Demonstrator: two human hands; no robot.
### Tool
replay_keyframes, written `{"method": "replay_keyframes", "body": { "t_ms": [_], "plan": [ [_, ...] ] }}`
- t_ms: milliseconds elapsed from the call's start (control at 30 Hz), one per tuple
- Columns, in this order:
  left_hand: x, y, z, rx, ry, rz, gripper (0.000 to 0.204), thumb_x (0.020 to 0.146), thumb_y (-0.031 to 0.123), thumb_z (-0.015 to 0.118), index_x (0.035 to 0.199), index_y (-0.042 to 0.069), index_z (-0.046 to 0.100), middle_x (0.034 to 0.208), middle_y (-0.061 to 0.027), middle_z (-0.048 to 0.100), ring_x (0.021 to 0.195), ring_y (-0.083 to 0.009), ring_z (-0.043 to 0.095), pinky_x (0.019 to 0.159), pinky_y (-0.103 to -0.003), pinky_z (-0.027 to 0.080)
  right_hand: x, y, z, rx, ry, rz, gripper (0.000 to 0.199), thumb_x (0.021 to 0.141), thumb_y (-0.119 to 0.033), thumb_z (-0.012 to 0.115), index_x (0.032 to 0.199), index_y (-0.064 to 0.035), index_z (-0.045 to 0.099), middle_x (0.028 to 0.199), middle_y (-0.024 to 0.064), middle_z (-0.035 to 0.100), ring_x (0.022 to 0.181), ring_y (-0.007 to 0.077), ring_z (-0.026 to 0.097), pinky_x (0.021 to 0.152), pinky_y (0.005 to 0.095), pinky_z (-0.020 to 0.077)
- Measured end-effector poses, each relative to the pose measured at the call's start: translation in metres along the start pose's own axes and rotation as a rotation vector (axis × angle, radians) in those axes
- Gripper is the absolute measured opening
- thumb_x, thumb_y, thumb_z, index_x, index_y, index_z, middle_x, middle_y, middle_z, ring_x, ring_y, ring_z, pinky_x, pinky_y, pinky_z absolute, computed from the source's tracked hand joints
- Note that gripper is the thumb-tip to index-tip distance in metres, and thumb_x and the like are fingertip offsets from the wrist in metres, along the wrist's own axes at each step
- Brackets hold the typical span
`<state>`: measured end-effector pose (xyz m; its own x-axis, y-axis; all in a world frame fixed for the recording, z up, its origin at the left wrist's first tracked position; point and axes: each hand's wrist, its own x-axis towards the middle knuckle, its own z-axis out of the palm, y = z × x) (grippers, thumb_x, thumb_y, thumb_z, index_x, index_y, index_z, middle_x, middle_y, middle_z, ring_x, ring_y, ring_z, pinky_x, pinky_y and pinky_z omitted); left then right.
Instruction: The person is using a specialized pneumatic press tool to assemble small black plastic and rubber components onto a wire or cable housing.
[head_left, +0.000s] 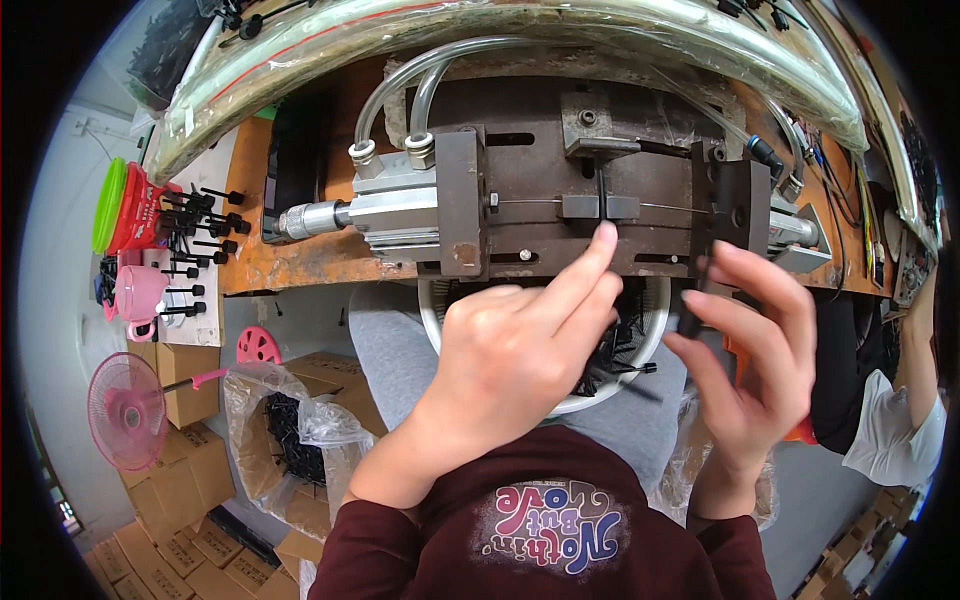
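My left hand (530, 345) reaches over the front of a dark metal fixture (540, 240), its index finger stretched out and the other fingers partly bent. That fingertip meets or nearly meets the lower end of a thin black rod (603, 190) lying across a small grey block (625, 207). My left thumb is hidden. On the right, my right hand (755, 350) pinches a slim dark piece (690, 322) between thumb and fingers, close to the fixture's right end plate (735, 200). Motion blurs it.
Below my hands, a white round basket (432, 325) on my lap holds black parts. A silver air cylinder (400, 215) with clear hoses stands left. Further left are a pink cup (140, 293) and fan (130, 410); a bag-lined box (250, 430) holds black pieces. Another person's arm (922, 330) shows right.
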<state>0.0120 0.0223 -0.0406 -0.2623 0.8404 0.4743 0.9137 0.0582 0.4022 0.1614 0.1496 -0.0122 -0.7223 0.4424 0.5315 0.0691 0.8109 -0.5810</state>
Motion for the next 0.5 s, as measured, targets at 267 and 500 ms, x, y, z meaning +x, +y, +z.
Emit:
{"method": "replay_keyframes", "body": {
  "t_ms": [267,500],
  "plan": [
    [-0.035,0.005,-0.029,-0.873,-0.099,-0.487,0.047,0.076,0.025,0.081,0.105,0.000,0.055,0.100,-0.0097,0.060,0.064,-0.0090,0.049,0.059,-0.021,0.040,0.007,0.014,0.037,-0.167,-0.171,-0.215,0.025,0.068,0.000,0.069,0.092,0.0033,0.062,0.116,0.0195,0.063,0.081,0.0267,0.068,0.068,0.0318,0.0542],
    [-0.038,0.016,-0.032,-1.308,-0.137,-0.734,0.042,0.101,0.029,0.040,0.118,-0.008,0.051,0.095,-0.0106,0.055,0.071,-0.0118,0.049,0.064,-0.024,0.041,0.014,0.004,0.038,-0.346,-0.226,-0.229,0.025,0.068,-0.006,0.066,0.092,-0.0011,0.064,0.117,0.0146,0.065,0.059,0.0162,0.062,0.055,0.0261,0.0495]
  ]
}}
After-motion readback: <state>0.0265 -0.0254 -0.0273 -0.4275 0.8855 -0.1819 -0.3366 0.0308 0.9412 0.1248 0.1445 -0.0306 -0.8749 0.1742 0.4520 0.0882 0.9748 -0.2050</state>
